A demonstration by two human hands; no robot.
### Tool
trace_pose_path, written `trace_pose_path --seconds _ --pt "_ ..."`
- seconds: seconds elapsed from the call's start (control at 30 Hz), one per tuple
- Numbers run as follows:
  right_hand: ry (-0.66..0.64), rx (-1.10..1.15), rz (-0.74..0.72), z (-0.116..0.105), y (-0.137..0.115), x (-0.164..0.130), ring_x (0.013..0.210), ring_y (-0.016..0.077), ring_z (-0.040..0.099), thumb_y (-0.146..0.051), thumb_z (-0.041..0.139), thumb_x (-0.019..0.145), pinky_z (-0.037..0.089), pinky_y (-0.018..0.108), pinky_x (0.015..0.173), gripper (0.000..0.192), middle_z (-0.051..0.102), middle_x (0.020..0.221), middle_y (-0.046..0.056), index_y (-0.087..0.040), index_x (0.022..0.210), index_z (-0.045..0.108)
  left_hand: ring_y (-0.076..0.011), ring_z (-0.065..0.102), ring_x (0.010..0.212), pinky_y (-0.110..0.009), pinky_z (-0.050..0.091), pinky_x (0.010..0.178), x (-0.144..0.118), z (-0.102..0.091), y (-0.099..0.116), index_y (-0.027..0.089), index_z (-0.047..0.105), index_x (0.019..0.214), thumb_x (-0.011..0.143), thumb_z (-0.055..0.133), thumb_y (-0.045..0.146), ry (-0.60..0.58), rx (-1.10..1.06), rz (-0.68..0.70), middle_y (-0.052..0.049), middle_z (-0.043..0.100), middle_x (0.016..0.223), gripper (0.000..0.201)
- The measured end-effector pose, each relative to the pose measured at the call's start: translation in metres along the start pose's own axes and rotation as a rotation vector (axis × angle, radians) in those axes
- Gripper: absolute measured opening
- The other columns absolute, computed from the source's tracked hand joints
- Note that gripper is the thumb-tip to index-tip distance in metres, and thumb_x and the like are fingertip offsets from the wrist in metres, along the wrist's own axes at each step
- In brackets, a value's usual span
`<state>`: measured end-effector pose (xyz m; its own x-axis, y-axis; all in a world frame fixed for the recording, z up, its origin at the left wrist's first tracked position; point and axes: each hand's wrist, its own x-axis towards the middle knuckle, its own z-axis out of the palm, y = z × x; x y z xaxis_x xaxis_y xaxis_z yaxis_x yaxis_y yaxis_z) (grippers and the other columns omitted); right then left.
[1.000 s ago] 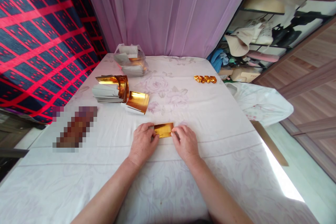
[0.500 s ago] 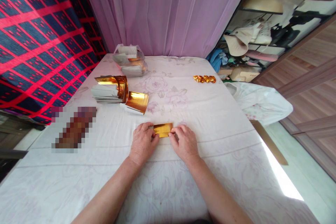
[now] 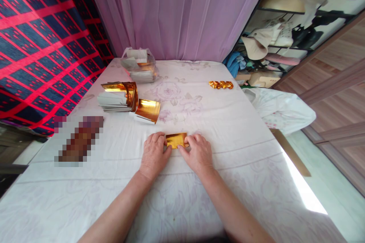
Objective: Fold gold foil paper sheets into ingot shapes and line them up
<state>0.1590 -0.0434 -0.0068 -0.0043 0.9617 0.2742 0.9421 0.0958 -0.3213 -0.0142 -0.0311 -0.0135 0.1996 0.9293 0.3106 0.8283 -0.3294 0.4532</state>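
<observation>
A folded strip of gold foil paper lies on the flowered tablecloth between my two hands. Its left end is gripped by my left hand, with the fingers curled and the thumb at the near edge. My right hand is closed on the other end, its thumb pressing on the lower edge. Beyond my left hand lie a few loose gold foil sheets, beside a thicker curled stack of foil paper. Several crumpled gold pieces sit in a row at the far right.
A clear plastic bag with more paper stands at the table's far left. A blurred-out object lies on the left. Off the right edge are a white bag and a crowded shelf. A purple curtain hangs behind.
My right thumb has slid left along the near edge of the foil paper. The fold line seen across it earlier no longer shows. My left hand stays in place.
</observation>
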Motion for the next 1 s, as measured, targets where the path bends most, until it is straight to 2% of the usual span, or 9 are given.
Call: trace_pose_path --seconds 0.1,0.2,0.43,0.53,0.7,1.0 --pt "0.007 -0.009 0.013 0.000 -0.002 0.000 0.082 0.0203 0.054 -0.038 0.071 0.078 0.031 0.031 0.069 0.016 0.059 0.083 0.003 -0.023 0.080 0.065 -0.0265 0.055 0.106 -0.044 0.045 0.091 0.000 -0.002 0.000 0.021 0.057 0.088 0.082 0.061 0.018 -0.032 0.013 -0.001 -0.009 0.062 0.114 0.007" --pt "0.007 -0.029 0.029 -0.001 -0.005 0.001 0.082 0.0205 0.054 -0.040 0.072 0.078 0.031 0.031 0.069 0.018 0.058 0.082 0.003 -0.023 0.079 0.064 -0.0271 0.055 0.109 -0.044 0.045 0.091 0.000 -0.004 0.003 0.022 0.060 0.085 0.084 0.059 0.021 -0.077 0.042 -0.018 -0.009 0.061 0.116 0.002" --pt "0.040 -0.044 0.031 0.002 -0.008 0.002 0.081 0.0220 0.053 -0.049 0.072 0.078 0.031 0.032 0.068 0.029 0.057 0.079 0.004 -0.023 0.077 0.060 -0.0277 0.054 0.110 -0.045 0.045 0.090 0.002 -0.008 0.009 0.023 0.063 0.083 0.084 0.059 0.023 -0.114 0.081 -0.056 -0.008 0.061 0.118 0.004" --pt "0.030 -0.002 0.021 0.003 -0.002 0.000 0.082 0.0216 0.055 -0.043 0.070 0.080 0.032 0.032 0.069 0.022 0.059 0.082 0.004 -0.023 0.079 0.061 -0.0276 0.054 0.110 -0.045 0.045 0.091 0.002 -0.008 0.009 0.023 0.063 0.084 0.084 0.059 0.022 -0.117 0.083 -0.046 -0.008 0.061 0.119 0.004" --pt "-0.037 0.131 0.000 0.003 0.013 -0.001 0.086 0.0197 0.059 -0.023 0.065 0.082 0.036 0.031 0.073 0.002 0.064 0.089 0.003 -0.023 0.083 0.064 -0.0275 0.054 0.110 -0.044 0.045 0.090 0.002 -0.008 0.008 0.022 0.063 0.086 0.085 0.059 0.022 -0.111 0.081 -0.031 -0.008 0.061 0.119 0.004" --pt "-0.044 0.236 -0.010 0.007 0.022 -0.002 0.088 0.0194 0.061 -0.009 0.055 0.079 0.041 0.031 0.079 0.019 0.067 0.091 0.003 -0.023 0.086 0.067 -0.0277 0.054 0.110 -0.043 0.044 0.089 0.003 -0.008 0.013 0.023 0.062 0.084 0.083 0.063 0.026 -0.106 0.121 -0.052 -0.008 0.060 0.118 0.004"
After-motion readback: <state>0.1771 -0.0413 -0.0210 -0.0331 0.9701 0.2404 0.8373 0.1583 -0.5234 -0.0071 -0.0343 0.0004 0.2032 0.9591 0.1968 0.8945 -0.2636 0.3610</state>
